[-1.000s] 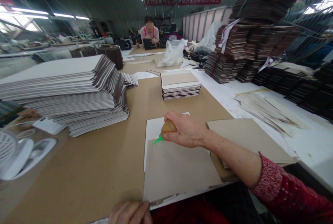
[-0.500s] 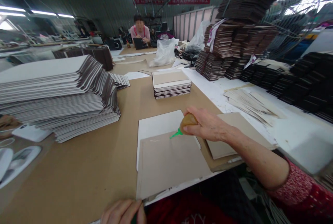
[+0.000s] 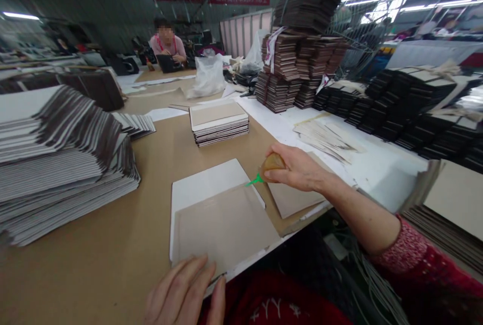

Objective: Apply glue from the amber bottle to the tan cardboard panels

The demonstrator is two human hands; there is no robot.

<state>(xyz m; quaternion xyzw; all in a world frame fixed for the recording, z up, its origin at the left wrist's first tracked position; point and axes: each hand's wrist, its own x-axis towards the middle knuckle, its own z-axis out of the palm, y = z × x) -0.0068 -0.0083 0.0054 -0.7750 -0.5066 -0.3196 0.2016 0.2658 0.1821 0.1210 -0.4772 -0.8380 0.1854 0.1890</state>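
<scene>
My right hand is closed around a small brown glue bottle whose green nozzle points down-left at the far right corner of a grey-brown card. That card lies on a white sheet at the table's near edge. My left hand lies with fingers stretched flat on the card's near edge. A second grey-brown card rests just right of the white sheet, under my right wrist.
A tall stack of white-topped, dark-edged boards fills the left. A small stack sits in the middle. Dark board piles and black stacks crowd the right. A plastic bag and a seated person are at the far end.
My right hand has carried the bottle's nozzle from the card's far left corner across to its far right corner. My left hand has spread flat onto the card's near edge. The view has turned right.
</scene>
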